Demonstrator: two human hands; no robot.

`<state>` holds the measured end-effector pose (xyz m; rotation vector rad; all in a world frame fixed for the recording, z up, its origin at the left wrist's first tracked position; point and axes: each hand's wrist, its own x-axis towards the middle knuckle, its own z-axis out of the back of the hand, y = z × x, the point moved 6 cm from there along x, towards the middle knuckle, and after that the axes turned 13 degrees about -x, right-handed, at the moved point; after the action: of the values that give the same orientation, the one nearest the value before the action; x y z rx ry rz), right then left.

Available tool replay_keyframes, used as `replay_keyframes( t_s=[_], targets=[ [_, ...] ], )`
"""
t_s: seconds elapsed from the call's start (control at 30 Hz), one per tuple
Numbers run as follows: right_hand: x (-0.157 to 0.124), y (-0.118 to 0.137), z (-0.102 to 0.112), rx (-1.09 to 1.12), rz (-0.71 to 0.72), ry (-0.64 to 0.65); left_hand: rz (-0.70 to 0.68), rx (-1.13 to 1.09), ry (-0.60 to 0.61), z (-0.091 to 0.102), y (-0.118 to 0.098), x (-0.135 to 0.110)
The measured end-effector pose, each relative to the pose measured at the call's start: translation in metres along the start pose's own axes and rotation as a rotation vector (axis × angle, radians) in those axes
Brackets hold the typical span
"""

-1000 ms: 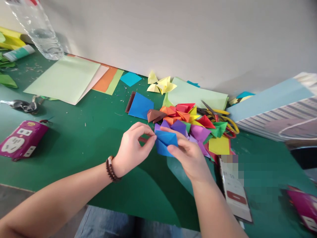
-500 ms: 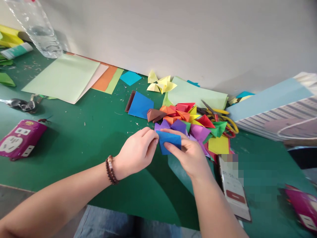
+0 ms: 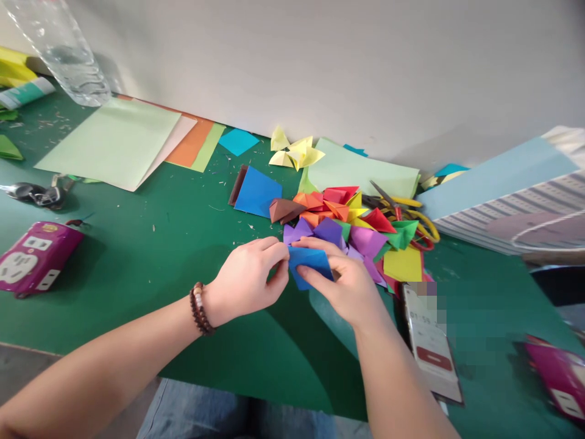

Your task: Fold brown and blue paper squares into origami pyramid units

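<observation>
A small folded piece of blue paper point(image 3: 315, 261) is held up above the green table. My right hand point(image 3: 350, 283) grips it, thumb on the near face and fingers behind. The fingertips of my left hand point(image 3: 251, 277) are closed at the paper's left edge in a pinch. Just beyond my hands lies a pile of folded paper pieces point(image 3: 329, 229) in purple, orange, red, yellow and green. A folded brown paper piece point(image 3: 284, 210) sits at the pile's left side, next to a flat stack of blue paper point(image 3: 259, 191).
Scissors point(image 3: 425, 227) lie behind the pile, beside a light-blue box point(image 3: 498, 177). A phone point(image 3: 432, 341) rests right of my right forearm. Paper sheets point(image 3: 114, 137), a water bottle point(image 3: 77, 61), keys point(image 3: 39, 192) and a purple power socket point(image 3: 41, 257) are on the left.
The blue paper has tilted slightly and its top edge sits a little lower. My left hand has shifted slightly left, still pinching at the paper's edge.
</observation>
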<state>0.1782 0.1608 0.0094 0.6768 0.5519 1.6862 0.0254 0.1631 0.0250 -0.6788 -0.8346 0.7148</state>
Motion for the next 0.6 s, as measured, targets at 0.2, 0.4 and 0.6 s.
replay_keyframes(
  t_s=[0.2, 0.4, 0.6],
  targets=[
    [-0.001, -0.003, -0.002, 0.047, -0.032, 0.030, 0.023, -0.083, -0.020, 0.002, 0.001, -0.001],
    [-0.003, -0.017, -0.006, 0.305, -0.148, 0.016, 0.054, -0.345, -0.114, 0.007, 0.003, -0.001],
    [-0.002, -0.015, -0.015, 0.635, -0.236, 0.122, 0.117, -0.581, -0.179, 0.005, 0.016, 0.001]
  ],
)
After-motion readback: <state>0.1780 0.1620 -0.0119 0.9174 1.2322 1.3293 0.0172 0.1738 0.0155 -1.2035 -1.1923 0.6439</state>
